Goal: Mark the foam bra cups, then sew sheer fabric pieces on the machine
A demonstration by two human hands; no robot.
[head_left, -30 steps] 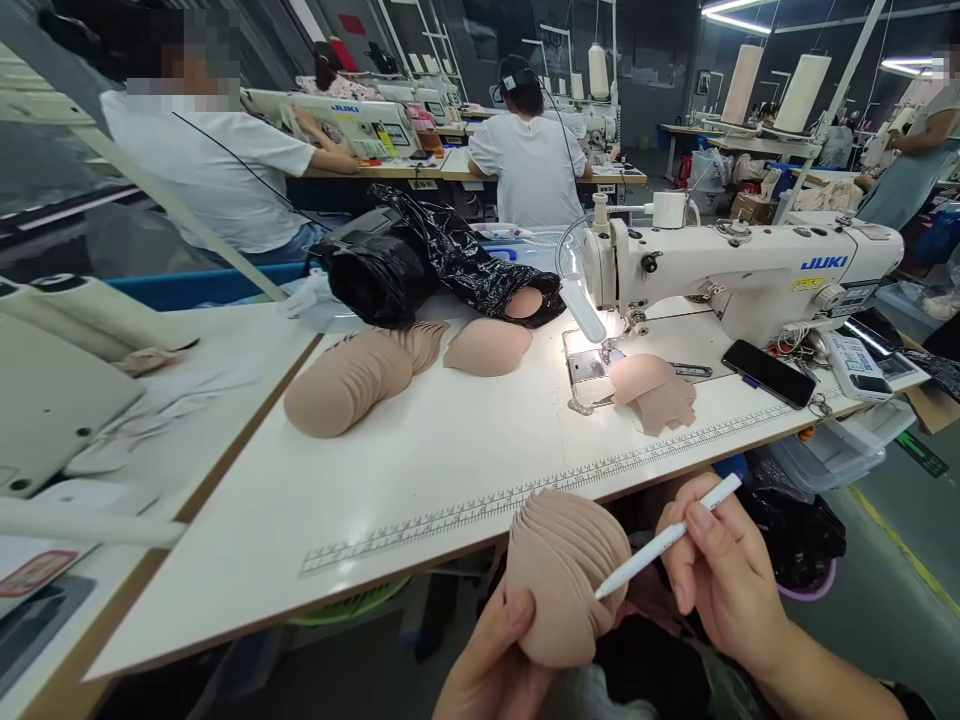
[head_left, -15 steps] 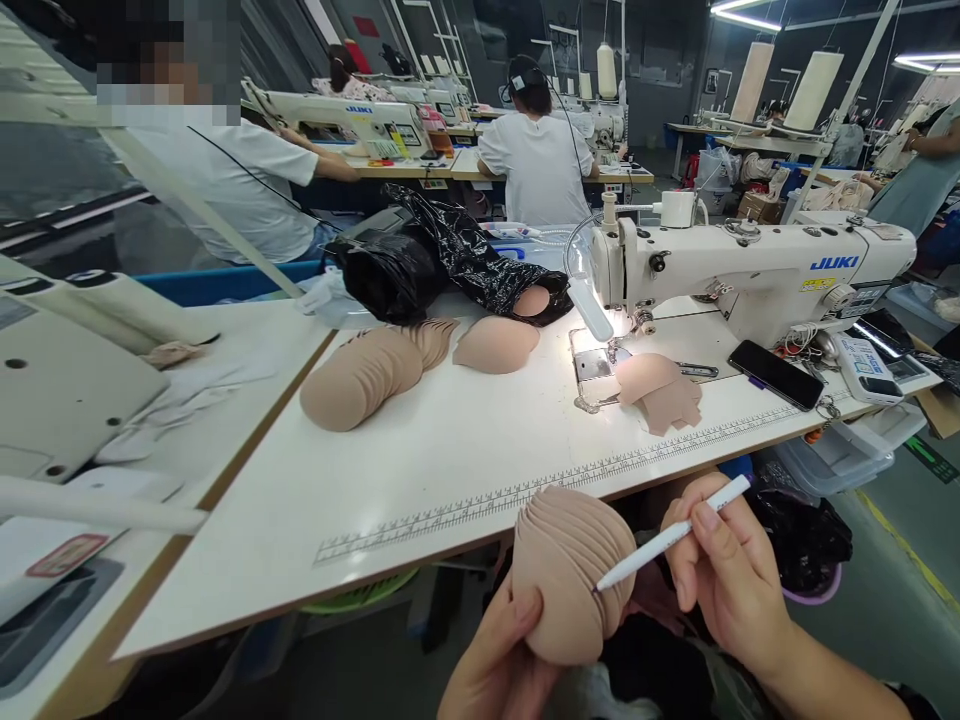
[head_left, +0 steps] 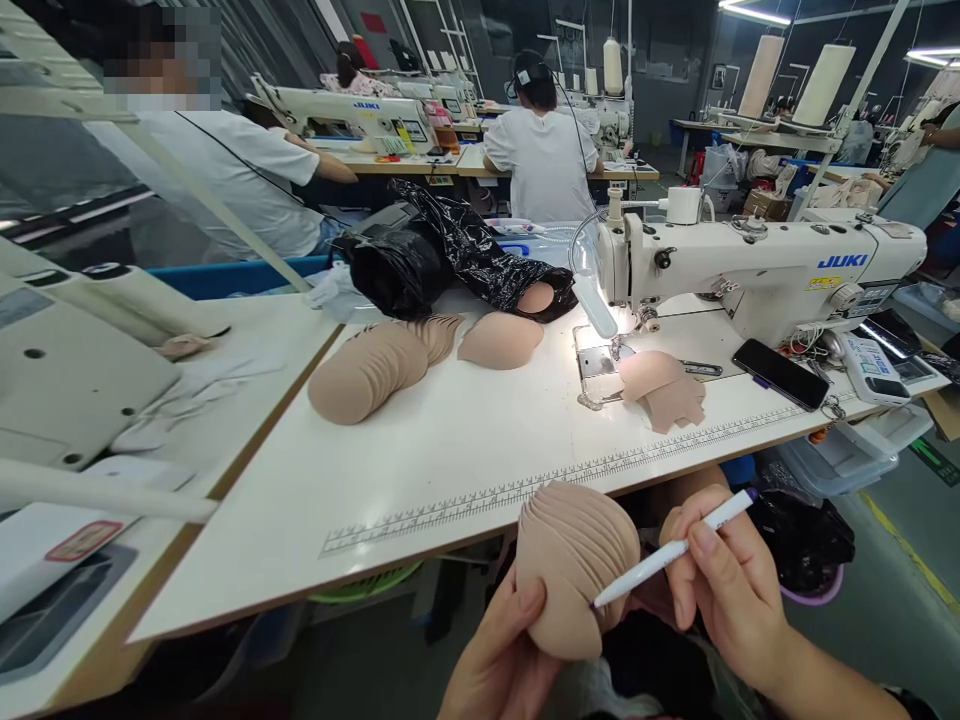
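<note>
A fanned stack of beige bra cups (head_left: 574, 560) rests in my left hand (head_left: 504, 640), its thumb pressed on the front cup. My right hand (head_left: 731, 580) pinches a white marker pen (head_left: 660, 570), whose tip meets the edge of a cup near the front of the stack. Both hands are in front of the table's near edge. On the white sewing table (head_left: 450, 440) lie another fanned row of cups (head_left: 367, 370), a single cup (head_left: 501, 340) and a few beige pieces (head_left: 664, 388) beside the needle area.
A JUKI sewing machine (head_left: 765, 260) stands at the right with its lamp lit. Black plastic bags (head_left: 450, 250) lie at the back. A phone (head_left: 780, 373) and a white control box (head_left: 870, 365) are at the right. Two people in white shirts sit beyond the table.
The pen tip has shifted slightly down to a cup edge nearer the front of the stack. The view has moved a little; both hands keep their hold.
</note>
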